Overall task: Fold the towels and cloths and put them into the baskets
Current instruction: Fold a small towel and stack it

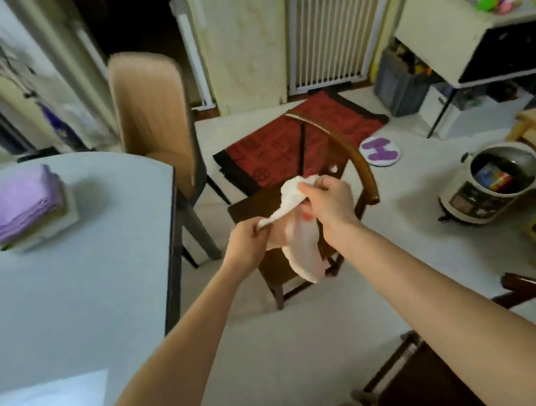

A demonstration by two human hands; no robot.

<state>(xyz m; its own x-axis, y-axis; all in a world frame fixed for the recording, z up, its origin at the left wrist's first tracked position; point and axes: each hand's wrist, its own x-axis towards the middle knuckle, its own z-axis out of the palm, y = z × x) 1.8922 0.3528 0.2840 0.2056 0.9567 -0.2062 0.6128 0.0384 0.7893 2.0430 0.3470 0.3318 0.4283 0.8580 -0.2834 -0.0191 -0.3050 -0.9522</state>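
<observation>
**Pale cloth held aloft as folding got under way**

A person's two bare arms reached forward over the floor, just to the right of the tabletop (pixel 68 294), with a small pale pink cloth (pixel 301 252) stretched between the hands. The left hand (pixel 247 239) pinched one end of the cloth's upper edge between thumb and curled fingers (pixel 258 229); the right hand (pixel 328 200) gripped the bunched other end, its fingers closed around the fabric. The rest of the cloth hung loose below both hands, in the air in front of a dark wooden chair (pixel 334 174) that stood to the right of the tabletop, and touched nothing else that could be seen.

By appearances the step in hand was opening the cloth out by its top edge, ahead of the first fold. The next move would likely call for the right hand to work along to a clean corner so the edge hung straight, then for the corners to be brought together.

Farther off, on the tabletop's left part, a stack of folded cloths (pixel 17 210) topped in lilac lay waiting. No basket could be made out. Beyond the tabletop's far edge stood a tan chair (pixel 151 116), and behind the wooden chair a red mat (pixel 272 141) lay on the floor.
</observation>
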